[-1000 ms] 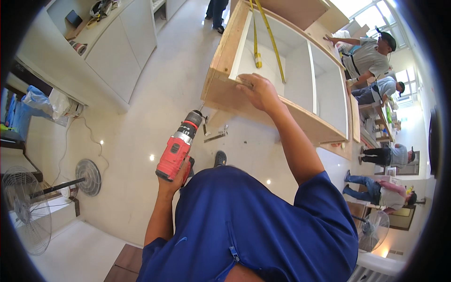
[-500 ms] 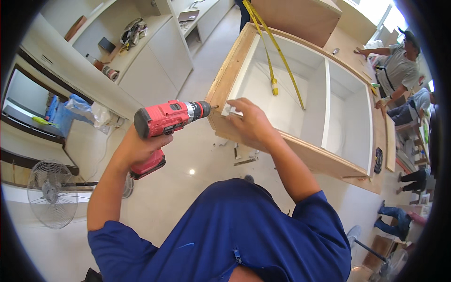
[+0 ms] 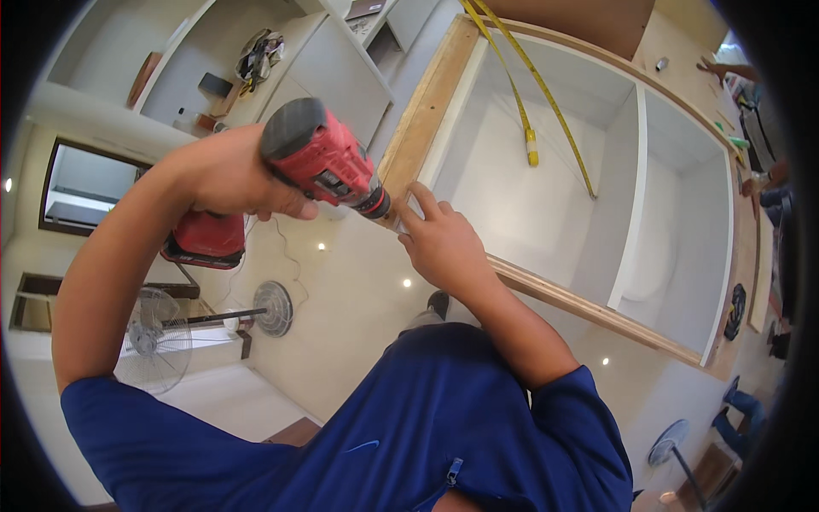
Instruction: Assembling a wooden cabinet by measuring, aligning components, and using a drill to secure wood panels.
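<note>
Both hands work the fastening step: left hand (image 3: 226,175) fingers closed around the red drill (image 3: 320,162), right hand (image 3: 439,243) fingers spread, steadying the cabinet frame (image 3: 426,94); driving likely requires firm alignment.

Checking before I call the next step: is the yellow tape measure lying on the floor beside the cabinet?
No, the yellow tape measure hangs down inside the left compartment of the wooden cabinet, against its white back panel.

The cordless drill (image 3: 320,162) had a matt red plastic body. The cabinet (image 3: 597,196) showed raw plywood edges and smooth white laminate inside.
</note>
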